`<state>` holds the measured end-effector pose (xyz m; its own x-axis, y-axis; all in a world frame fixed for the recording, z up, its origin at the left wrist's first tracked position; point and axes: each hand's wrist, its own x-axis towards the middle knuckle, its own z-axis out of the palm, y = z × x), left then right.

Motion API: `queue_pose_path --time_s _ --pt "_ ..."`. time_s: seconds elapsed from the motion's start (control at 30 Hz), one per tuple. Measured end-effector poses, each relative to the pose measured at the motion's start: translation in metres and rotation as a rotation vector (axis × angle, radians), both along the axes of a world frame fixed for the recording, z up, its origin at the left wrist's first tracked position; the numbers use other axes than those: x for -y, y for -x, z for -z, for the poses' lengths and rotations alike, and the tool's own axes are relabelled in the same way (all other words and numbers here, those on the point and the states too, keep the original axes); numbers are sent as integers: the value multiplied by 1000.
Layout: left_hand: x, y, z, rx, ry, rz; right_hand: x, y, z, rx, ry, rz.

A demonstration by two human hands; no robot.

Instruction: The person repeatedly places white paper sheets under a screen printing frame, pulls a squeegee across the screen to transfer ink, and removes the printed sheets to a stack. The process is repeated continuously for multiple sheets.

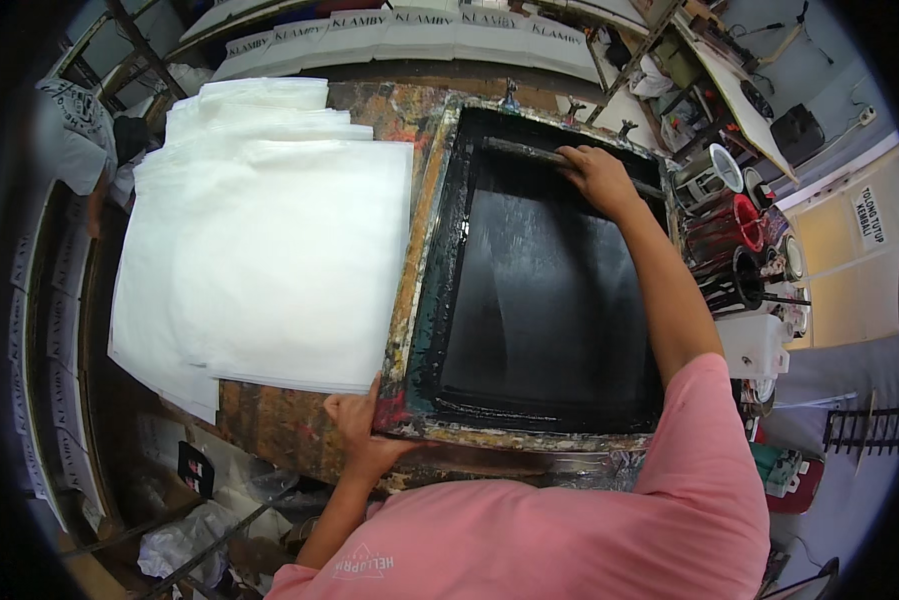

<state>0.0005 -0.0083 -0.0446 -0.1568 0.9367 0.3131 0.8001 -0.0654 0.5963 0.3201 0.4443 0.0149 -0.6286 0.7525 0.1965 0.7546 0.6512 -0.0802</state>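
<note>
A screen-printing frame [402, 330] with a paint-stained wooden rim lies on the table before me, its mesh [539, 300] dark and streaked with black ink. My right hand [601, 180] grips a long dark squeegee [514, 151] from above, near the far end of the screen. At the near left corner of the frame, my left hand [359, 425] is closed around the rim. Just left of the screen lies a stack of white sheets [269, 260], fanned unevenly at its far and left edges. The underside of the screen is hidden.
Ink-smeared tubs and cans [737, 222] crowd the right side beside a white plastic container [751, 345]. Three clamps [510, 96] stand at the frame's far edge. Racks of printed white sheets [389, 38] run behind and at left. Another person [79, 135] is at far left.
</note>
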Motion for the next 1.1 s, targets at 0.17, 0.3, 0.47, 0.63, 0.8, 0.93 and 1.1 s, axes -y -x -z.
queue_pose_path --time_s 0.17,0.3,0.47,0.63,0.8,0.93,1.1 --pt "3 -1 1 -137 85 -66 37 4 12 40 -109 49" --pt "3 -2 0 -81 159 -67 61 14 21 -8 -143 130" --pt "2 -3 -2 -116 77 -64 133 7 24 -40 -113 106" --pt "4 -6 -1 -77 60 -75 262 -3 27 -78 13 87" --pt "5 -7 -1 -54 59 -59 375 4 -10 -69 104 84" --pt "5 -6 -1 -49 21 -47 375 7 -37 44 231 115" --pt "7 -6 0 -93 -20 -104 380 -1 -43 -43 185 74"
